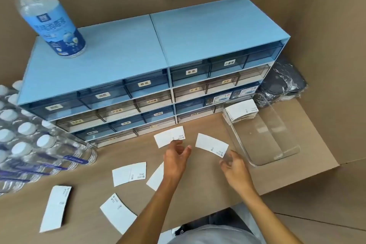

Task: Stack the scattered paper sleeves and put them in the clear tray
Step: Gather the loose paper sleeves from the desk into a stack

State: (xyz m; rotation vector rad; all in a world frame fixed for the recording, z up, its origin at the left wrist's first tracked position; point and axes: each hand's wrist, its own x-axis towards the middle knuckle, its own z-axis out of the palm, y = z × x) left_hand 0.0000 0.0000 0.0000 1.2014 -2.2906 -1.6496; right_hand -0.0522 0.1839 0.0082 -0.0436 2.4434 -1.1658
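Observation:
Several white paper sleeves lie scattered on the brown table. My left hand reaches forward with fingers apart, one fingertip touching the near edge of a sleeve. My right hand pinches the corner of another sleeve, just left of the clear tray. A stack of sleeves sits in the tray's far end. More sleeves lie nearer me: one flat, one partly hidden by my left forearm, one near the front, and one at the far left.
A blue drawer cabinet stands behind the sleeves with a spray bottle on top. A shrink-wrapped pack of water bottles lies at the left. A dark wrapped bundle sits behind the tray. The table's edge runs just right of the tray.

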